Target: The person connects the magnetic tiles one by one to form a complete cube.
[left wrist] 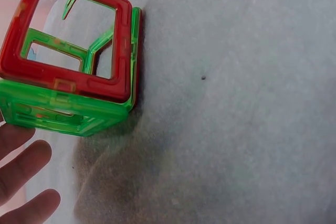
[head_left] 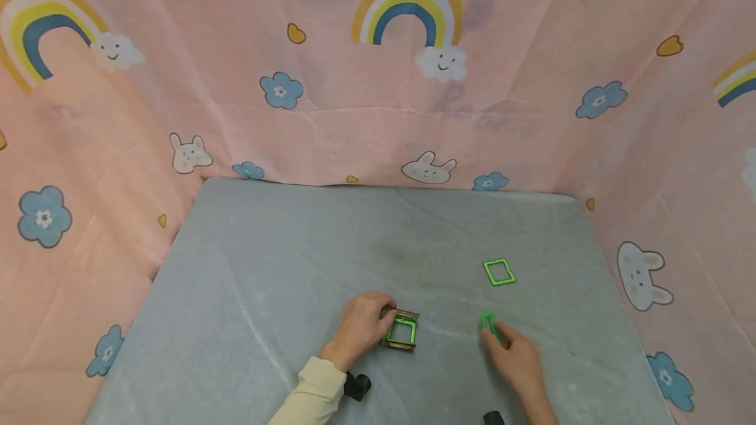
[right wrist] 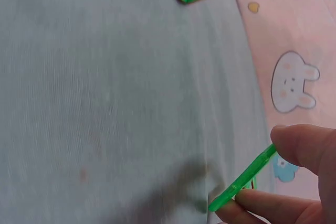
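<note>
Green and red see-through square magnetic tiles form a small cube-like frame (left wrist: 68,85) near the table's middle. My left hand (head_left: 363,320) holds it at its left side in the head view. The left wrist view shows several spread fingers (left wrist: 26,166), the nearest right at the green wall; the thumb is hidden. To the right, my right hand (head_left: 516,356) pinches a green magnetic tile (right wrist: 244,179) between thumb and fingers, turned nearly edge-on to the right wrist camera. Farther back lies another green square tile (head_left: 501,283), flat on the cloth.
A grey cloth (head_left: 283,248) covers the table. Behind it and along both sides hangs a pink curtain (head_left: 366,130) printed with rainbows, flowers and rabbits. Small black devices sit by the left wrist (head_left: 357,387) and the right wrist (head_left: 493,418).
</note>
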`<state>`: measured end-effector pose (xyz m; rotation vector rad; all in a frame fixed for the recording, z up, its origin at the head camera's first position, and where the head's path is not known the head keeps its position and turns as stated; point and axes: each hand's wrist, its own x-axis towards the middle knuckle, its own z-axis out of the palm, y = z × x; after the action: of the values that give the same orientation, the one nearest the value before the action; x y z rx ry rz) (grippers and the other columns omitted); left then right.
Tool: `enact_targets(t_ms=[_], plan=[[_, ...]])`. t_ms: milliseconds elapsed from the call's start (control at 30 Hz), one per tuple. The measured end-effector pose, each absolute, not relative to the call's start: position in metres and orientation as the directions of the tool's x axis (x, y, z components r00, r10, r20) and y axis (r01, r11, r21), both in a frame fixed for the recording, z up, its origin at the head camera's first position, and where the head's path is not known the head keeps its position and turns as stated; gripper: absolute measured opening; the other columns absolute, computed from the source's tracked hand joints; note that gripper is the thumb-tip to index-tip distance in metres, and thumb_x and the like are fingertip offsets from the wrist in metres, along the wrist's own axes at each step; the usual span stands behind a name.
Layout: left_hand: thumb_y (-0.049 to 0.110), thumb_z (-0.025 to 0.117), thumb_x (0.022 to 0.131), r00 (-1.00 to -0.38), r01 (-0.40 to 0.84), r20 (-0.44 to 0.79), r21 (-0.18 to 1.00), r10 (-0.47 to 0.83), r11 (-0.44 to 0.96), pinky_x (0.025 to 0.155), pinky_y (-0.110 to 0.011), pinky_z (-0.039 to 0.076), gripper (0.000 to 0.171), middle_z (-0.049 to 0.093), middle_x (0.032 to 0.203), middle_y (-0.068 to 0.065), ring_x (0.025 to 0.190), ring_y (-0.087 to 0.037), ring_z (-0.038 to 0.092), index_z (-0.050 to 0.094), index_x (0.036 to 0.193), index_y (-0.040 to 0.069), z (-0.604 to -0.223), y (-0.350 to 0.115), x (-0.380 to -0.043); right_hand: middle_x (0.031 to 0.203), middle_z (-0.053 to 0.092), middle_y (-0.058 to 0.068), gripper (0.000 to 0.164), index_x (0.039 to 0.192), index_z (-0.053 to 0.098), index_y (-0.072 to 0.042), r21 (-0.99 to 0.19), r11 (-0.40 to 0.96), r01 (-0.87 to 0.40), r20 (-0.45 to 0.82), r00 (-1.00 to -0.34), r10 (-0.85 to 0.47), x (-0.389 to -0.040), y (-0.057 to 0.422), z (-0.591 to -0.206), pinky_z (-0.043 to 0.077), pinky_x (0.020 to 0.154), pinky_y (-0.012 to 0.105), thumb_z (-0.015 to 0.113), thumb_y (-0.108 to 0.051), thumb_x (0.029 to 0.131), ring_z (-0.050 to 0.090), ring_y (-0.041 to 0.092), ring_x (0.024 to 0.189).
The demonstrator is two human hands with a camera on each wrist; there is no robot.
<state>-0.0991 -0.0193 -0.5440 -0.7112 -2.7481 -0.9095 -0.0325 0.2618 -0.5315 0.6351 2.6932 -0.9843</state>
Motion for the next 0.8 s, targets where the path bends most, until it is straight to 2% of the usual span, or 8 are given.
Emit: enact_targets(t_ms=[167, 400, 533, 667, 800], plan=[[0.016, 0.075, 0.084, -0.879, 0.477, 0.289, 0.516, 0.38, 0.711, 0.054, -0.02, 0.044, 0.004, 0.068, 0.078, 0.007, 0.063, -0.005, 0.057, 0.074, 0.082, 0.019, -0.544, -0.018, -0.099, 0.071, 0.049, 0.004, 0.056, 0.13, 0.056, 0.008, -0.587, 0.67, 0.454, -0.329, -0.89, 0.314, -0.033, 0.248, -0.532, 0.033, 0.059, 0.032, 0.06, -0.036, 0.095, 0.042, 0.017, 0.065], [0.016, 0.074, 0.084, -0.891, 0.455, 0.283, 0.531, 0.356, 0.715, 0.052, -0.018, 0.041, 0.005, 0.068, 0.078, 0.007, 0.061, -0.004, 0.055, 0.074, 0.082, 0.02, -0.544, -0.017, -0.099, 0.076, 0.05, 0.006, 0.053, 0.129, 0.058, 0.006, -0.601, 0.628, 0.494, -0.369, -0.869, 0.33, -0.035, 0.228, -0.531, 0.033, 0.06, 0.032, 0.058, -0.036, 0.096, 0.044, 0.018, 0.069], [0.015, 0.075, 0.083, -0.89, 0.454, 0.299, 0.525, 0.344, 0.719, 0.051, -0.018, 0.04, 0.005, 0.067, 0.077, 0.008, 0.059, -0.003, 0.053, 0.074, 0.082, 0.02, -0.544, -0.016, -0.099, 0.096, 0.063, 0.017, 0.052, 0.129, 0.059, 0.005, -0.612, 0.613, 0.499, -0.385, -0.865, 0.321, -0.037, 0.216, -0.528, 0.045, 0.069, 0.039, 0.057, -0.036, 0.096, 0.054, 0.024, 0.081], [0.016, 0.075, 0.084, -0.891, 0.452, 0.299, 0.524, 0.341, 0.722, 0.05, -0.018, 0.039, 0.004, 0.067, 0.076, 0.008, 0.058, -0.003, 0.052, 0.074, 0.081, 0.019, -0.543, -0.016, -0.098, 0.122, 0.062, 0.025, 0.05, 0.127, 0.061, 0.005, -0.649, 0.592, 0.477, -0.382, -0.878, 0.288, -0.037, 0.203, -0.527, 0.048, 0.086, 0.051, 0.057, -0.035, 0.097, 0.061, 0.036, 0.102], [0.017, 0.074, 0.084, -0.897, 0.441, 0.285, 0.528, 0.338, 0.726, 0.05, -0.018, 0.039, 0.004, 0.067, 0.077, 0.008, 0.059, -0.003, 0.052, 0.074, 0.081, 0.02, -0.542, -0.016, -0.098, 0.124, 0.062, 0.025, 0.048, 0.125, 0.063, 0.005, -0.688, 0.564, 0.456, -0.378, -0.889, 0.257, -0.036, 0.192, -0.529, 0.047, 0.09, 0.053, 0.057, -0.034, 0.098, 0.059, 0.041, 0.111]])
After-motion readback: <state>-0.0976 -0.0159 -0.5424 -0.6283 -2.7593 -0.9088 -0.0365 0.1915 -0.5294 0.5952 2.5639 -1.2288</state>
